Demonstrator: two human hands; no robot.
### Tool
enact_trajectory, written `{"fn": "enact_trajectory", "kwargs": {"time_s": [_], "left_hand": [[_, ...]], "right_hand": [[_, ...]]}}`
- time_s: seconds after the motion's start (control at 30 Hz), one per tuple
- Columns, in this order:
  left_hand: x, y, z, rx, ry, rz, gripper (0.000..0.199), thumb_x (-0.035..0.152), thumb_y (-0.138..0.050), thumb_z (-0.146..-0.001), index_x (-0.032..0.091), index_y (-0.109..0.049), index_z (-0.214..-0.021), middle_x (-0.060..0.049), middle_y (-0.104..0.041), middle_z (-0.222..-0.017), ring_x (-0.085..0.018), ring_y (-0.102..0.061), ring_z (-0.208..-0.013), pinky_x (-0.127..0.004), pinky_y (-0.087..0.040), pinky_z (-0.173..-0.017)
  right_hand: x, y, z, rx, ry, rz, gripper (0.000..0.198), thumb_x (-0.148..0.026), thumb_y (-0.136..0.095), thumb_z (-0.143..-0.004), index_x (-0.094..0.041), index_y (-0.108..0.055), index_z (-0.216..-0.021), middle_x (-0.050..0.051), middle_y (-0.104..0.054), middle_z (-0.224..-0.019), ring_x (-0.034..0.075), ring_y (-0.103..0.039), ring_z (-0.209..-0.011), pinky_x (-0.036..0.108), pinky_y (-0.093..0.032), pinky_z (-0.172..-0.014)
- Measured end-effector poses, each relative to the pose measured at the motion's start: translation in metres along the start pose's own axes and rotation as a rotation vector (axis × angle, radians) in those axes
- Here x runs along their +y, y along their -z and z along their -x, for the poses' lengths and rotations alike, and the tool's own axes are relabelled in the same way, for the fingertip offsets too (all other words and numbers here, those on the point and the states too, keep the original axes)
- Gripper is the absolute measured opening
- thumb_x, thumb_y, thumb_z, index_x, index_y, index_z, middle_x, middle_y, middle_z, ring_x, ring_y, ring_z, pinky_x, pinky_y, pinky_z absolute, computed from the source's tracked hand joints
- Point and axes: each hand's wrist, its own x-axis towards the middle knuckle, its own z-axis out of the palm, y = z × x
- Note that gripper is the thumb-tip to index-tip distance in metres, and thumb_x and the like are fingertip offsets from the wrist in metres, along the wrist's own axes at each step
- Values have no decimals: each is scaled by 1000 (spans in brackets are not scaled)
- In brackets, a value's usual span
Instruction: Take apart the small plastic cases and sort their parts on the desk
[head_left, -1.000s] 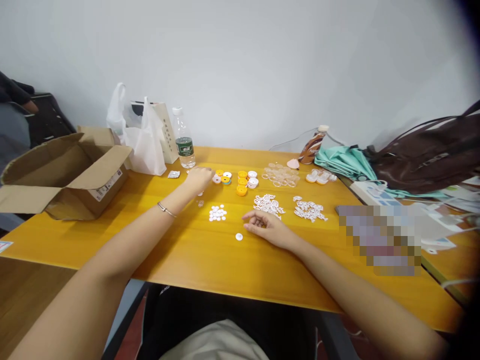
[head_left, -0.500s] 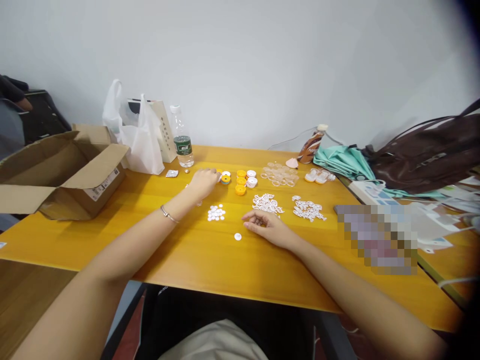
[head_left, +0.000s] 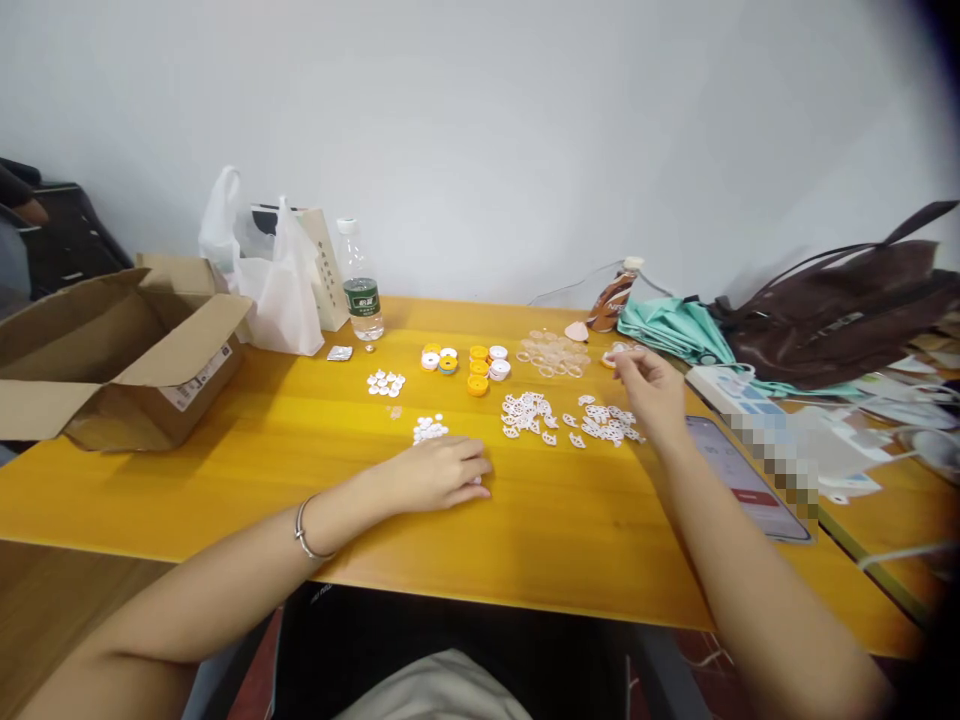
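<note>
My left hand (head_left: 441,472) is on the table with its fingers closed around a small white disc (head_left: 476,481), only an edge of which shows. Just behind that hand lies a pile of white discs (head_left: 430,428), partly covered by it. My right hand (head_left: 651,388) reaches to the far right, thumb and forefinger pinched beside small clear and orange pieces (head_left: 611,353); what is between the fingertips is too small to make out. Below and left of it spread two piles of white fan-shaped cutouts (head_left: 527,413). Orange and white round cases (head_left: 478,385) stand stacked in the middle.
Clear rings (head_left: 555,352) lie behind the cutouts, and more white discs (head_left: 385,383) sit further left. A cardboard box (head_left: 150,370), plastic bag (head_left: 277,290) and water bottle (head_left: 363,295) stand at left. A phone (head_left: 724,465), brown bottle (head_left: 613,298) and dark bag (head_left: 840,320) are at right.
My left hand has come back from the round cases to the lone white disc near the front. My right hand has moved right, from beside the cutouts to the clear and orange pieces.
</note>
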Motion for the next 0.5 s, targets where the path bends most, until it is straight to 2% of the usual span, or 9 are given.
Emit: {"fn": "enact_trajectory", "kwargs": {"time_s": [0.13, 0.27, 0.4, 0.5], "left_hand": [[-7, -3, 4, -6, -13, 125, 22, 27, -39, -91, 17, -58, -97, -6, -56, -90, -14, -55, -79, -25, -43, -75], [-8, -4, 5, -16, -21, 180, 21, 21, -38, -90, 17, -58, -93, -6, -56, -88, -13, -56, -78, -23, -43, -72], [-3, -3, 5, -35, -25, 174, 21, 20, -38, -90, 17, -58, -93, -6, -57, -88, -13, -56, -77, -23, -43, -71], [2, -1, 5, -44, -44, 178, 20, 19, -39, -90, 17, -58, -93, -5, -58, -87, -14, -56, -77, -23, -43, -72]], "right_hand": [[24, 18, -23, 63, -94, 247, 25, -32, -48, -79, -12, -61, -89, 9, -63, -81, 13, -51, -64, 26, -39, -62], [40, 34, -50, 1, -106, 452, 27, -19, -51, -76, -7, -62, -97, 17, -63, -94, 18, -52, -78, 32, -36, -73], [52, 34, -65, -105, -88, 619, 40, -15, -56, -73, -2, -57, -110, 27, -55, -111, 24, -48, -101, 36, -28, -85], [61, 26, -64, -128, -98, 698, 44, -14, -55, -74, -1, -53, -116, 28, -53, -114, 22, -50, -99, 34, -30, -81]]}}
